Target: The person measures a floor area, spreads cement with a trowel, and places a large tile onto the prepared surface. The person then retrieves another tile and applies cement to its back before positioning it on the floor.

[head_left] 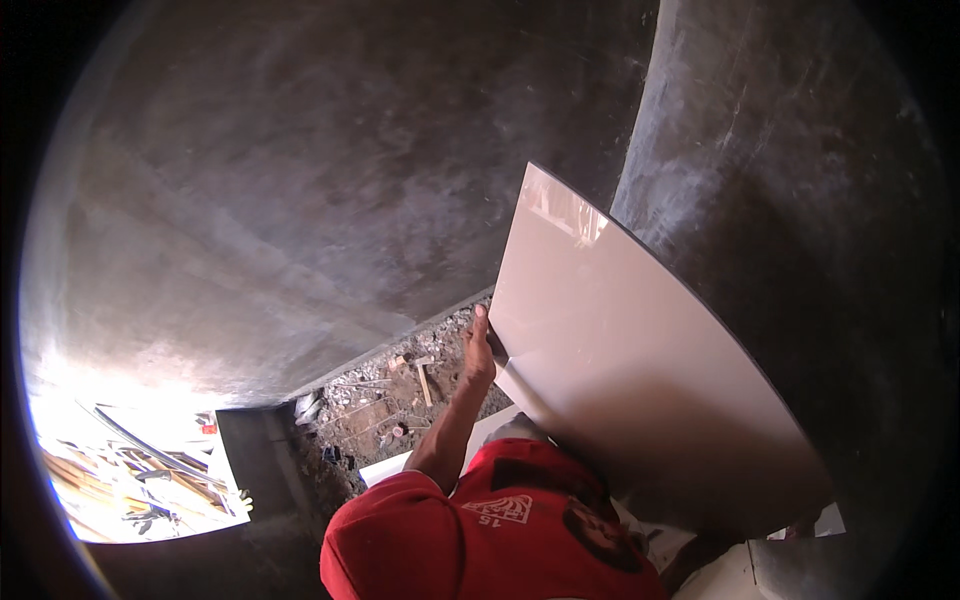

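Below the middle of the frame, a red shirt (395, 545) is nearest, and from its sleeve the person's left hand (478, 352) reaches up, clamped on the left edge of a large panel (620, 360); the right hand is out of sight, so its hold cannot be told. The panel stands tilted from the centre toward the lower right, just right of the left hand, its face smooth, glossy and pale pinkish-beige, with a bright reflection near the pointed top and shadow lower down. Beyond lies rough, rubble-strewn ground (365, 412) with a pale-handled hammer (425, 387). Mottled grey walls (300, 180) fill the upper frame; at far lower left, long wooden strips (85, 480) lie in glaring light.
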Available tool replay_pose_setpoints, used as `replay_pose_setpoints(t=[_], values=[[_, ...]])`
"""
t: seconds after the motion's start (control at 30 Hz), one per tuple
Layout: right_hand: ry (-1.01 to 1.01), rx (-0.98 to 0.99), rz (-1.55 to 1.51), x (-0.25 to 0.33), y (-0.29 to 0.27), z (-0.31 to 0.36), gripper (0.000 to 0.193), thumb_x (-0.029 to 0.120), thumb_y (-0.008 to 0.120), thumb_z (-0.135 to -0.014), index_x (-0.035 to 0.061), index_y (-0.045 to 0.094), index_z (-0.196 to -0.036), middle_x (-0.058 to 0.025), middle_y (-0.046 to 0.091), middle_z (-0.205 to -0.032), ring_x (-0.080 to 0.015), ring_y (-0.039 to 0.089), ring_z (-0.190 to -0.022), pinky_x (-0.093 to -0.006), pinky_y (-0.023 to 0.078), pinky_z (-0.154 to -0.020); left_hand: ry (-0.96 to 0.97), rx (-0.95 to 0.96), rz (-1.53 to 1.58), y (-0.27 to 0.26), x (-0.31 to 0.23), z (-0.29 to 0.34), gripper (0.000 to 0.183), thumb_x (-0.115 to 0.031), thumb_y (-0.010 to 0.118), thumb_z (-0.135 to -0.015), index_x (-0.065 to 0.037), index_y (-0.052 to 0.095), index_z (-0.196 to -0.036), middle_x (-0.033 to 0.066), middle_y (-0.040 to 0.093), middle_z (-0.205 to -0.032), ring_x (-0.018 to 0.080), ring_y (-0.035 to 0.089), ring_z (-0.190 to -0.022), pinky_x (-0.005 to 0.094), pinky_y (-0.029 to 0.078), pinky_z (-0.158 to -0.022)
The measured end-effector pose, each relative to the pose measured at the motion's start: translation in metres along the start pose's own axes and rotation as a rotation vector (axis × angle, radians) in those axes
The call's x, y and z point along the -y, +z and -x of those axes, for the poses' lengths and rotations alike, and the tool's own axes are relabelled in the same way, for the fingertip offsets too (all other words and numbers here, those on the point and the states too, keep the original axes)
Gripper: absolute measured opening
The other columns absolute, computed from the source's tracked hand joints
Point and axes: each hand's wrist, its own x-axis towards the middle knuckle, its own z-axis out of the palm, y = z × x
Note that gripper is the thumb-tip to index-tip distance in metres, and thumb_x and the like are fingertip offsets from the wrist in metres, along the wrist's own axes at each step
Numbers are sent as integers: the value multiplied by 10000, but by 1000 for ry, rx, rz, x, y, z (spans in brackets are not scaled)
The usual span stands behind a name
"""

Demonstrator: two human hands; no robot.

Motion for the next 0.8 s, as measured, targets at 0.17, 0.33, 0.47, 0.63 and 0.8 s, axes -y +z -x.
replay_pose_setpoints(t=[0.17,0.33,0.47,0.63,0.8], values=[[-10,-7,1,9,8,3,527,364,379,-1054,-69,487,-1335,-89,581,-1261,-157,555,-1054,-305,453,-923,-59,100,-24,0,-8,-6,696,-552,534,-934,62,522,-1262,154,563,-1248,231,522,-1149,352,384,-1018],[-21,-2,5,12,20,2,526,364,382,-1053,-69,491,-1332,-87,585,-1254,-154,555,-1046,-302,452,-919,-53,146,-52,-3,-8,-17,685,-544,545,-931,59,531,-1255,154,559,-1253,232,508,-1158,350,368,-1025],[-39,-14,-17,15,20,9,525,364,384,-1053,-69,495,-1329,-86,587,-1249,-153,556,-1039,-301,452,-916,-87,140,-126,-7,-5,-25,696,-557,516,-941,60,522,-1265,153,553,-1264,233,480,-1190,362,337,-1050],[1,-72,-61,-10,6,33,524,364,387,-1052,-69,499,-1325,-84,591,-1242,-151,556,-1031,-299,451,-912,-106,204,-109,0,22,-41,465,-507,560,-943,-55,617,-1031,47,624,-1023,131,534,-956,301,412,-873],[175,-109,-220,-121,-16,55,522,364,390,-1051,-69,504,-1321,-82,594,-1236,-149,556,-1023,-297,451,-908,-205,425,-385,-20,87,-74,554,-499,521,-968,-17,589,-1231,78,609,-1221,179,551,-1125,353,405,-995]])
